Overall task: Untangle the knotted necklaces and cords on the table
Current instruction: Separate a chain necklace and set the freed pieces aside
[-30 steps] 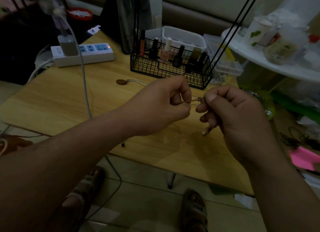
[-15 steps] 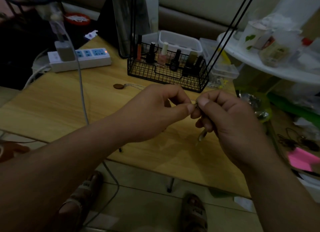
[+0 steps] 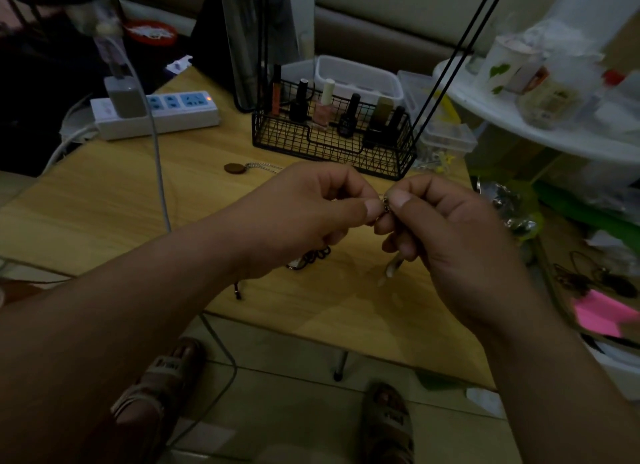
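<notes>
Fingers (image 3: 370, 209) of left hand (image 3: 311, 217) and right hand (image 3: 450, 235) curled, both pinching necklace (image 3: 385, 203), thumbs nearly touching

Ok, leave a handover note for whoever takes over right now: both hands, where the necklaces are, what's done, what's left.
The left hand pinches the thin chain between thumb and forefinger, at what looks like a snag.
The right hand pinches the same spot from the other side, above the table.
On the table: the dark cord bundle lies under the left hand; the pendant necklace lies apart, near the wire basket.
Done: nothing visibly freed.
Left: loosen this spot, then the bundle.
</notes>
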Tool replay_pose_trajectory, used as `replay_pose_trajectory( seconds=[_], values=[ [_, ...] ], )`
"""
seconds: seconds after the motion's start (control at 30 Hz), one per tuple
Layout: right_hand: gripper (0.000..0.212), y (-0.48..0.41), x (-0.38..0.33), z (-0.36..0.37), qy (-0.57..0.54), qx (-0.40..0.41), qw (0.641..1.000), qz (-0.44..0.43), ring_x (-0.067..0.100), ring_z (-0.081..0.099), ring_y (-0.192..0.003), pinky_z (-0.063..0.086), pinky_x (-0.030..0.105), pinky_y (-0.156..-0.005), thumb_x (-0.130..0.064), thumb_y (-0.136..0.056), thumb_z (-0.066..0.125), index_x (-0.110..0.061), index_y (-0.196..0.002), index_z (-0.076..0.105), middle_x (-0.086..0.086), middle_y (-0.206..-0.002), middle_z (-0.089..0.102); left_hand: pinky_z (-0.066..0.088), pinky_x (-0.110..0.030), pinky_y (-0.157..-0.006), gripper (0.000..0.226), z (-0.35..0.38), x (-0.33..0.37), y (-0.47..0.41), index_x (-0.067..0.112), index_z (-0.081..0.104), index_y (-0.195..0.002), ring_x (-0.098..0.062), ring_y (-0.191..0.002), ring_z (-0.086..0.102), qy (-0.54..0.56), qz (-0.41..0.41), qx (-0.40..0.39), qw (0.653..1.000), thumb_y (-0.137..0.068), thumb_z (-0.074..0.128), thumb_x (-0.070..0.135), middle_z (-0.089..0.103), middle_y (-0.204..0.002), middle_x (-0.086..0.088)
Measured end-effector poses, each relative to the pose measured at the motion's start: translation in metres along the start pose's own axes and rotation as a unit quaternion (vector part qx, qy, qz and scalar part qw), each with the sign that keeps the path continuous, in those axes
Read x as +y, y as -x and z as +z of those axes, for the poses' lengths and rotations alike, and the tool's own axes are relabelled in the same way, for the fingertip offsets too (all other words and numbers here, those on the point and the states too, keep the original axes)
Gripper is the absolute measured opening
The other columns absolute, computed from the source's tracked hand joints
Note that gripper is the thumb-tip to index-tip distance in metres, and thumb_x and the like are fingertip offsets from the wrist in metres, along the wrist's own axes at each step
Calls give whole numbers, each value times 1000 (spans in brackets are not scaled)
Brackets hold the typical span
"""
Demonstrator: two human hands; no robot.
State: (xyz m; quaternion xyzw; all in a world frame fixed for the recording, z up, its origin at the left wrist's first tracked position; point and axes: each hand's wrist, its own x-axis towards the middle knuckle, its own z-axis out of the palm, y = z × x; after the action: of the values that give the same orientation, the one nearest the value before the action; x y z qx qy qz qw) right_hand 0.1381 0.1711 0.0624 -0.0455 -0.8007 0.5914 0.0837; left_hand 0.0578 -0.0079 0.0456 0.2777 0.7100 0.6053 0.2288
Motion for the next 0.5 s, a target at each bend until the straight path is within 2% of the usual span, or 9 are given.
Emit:
replay_pose_trajectory(
  seconds=[0.07,0.2,0.23,0.33,0.43,0.5],
  values=[
    [17,1,0,1,5,2,1000,-2,13,54,-58,55,23,-63,-14,-104,55,-5,-97,68,3,-78,72,41,-21,-54,5,0,1,0,15,71,-96,-9,-63,49,4,-4,-4,1000,-99,67,19,66,-81,-1],
    [16,3,-1,3,43,2,999,-11,14,58,-60,55,32,-61,-17,-103,56,-8,-98,68,4,-79,73,40,-25,-55,6,2,1,0,13,71,-96,-15,-65,49,7,-15,-3,1000,-95,71,19,68,-92,-22],
    [15,3,-1,3,46,0,999,-11,14,59,-62,55,34,-62,-18,-103,56,-9,-99,67,5,-81,73,40,-25,-55,6,2,1,0,13,70,-96,-16,-66,49,10,-16,-4,1000,-96,71,18,68,-92,-23],
    [16,4,-2,1,25,-2,1000,4,18,63,-65,58,41,-65,-17,-105,52,-8,-100,65,4,-82,73,40,-22,-53,5,0,1,0,12,68,-95,-11,-63,50,30,-23,-7,999,-97,68,16,63,-81,-8],
    [19,5,-3,1,-3,-2,1000,25,21,63,-65,59,49,-69,-17,-107,48,-7,-99,62,5,-83,74,41,-21,-52,4,-2,2,0,14,68,-94,-10,-63,51,40,-31,-12,999,-97,66,13,64,-79,-2],
    [19,5,-2,1,6,-7,1000,26,20,63,-65,60,49,-71,-17,-107,48,-7,-98,62,5,-83,74,41,-20,-52,7,-1,1,0,14,68,-93,-9,-62,51,35,-35,-12,999,-98,65,12,67,-76,3]
  ],
)
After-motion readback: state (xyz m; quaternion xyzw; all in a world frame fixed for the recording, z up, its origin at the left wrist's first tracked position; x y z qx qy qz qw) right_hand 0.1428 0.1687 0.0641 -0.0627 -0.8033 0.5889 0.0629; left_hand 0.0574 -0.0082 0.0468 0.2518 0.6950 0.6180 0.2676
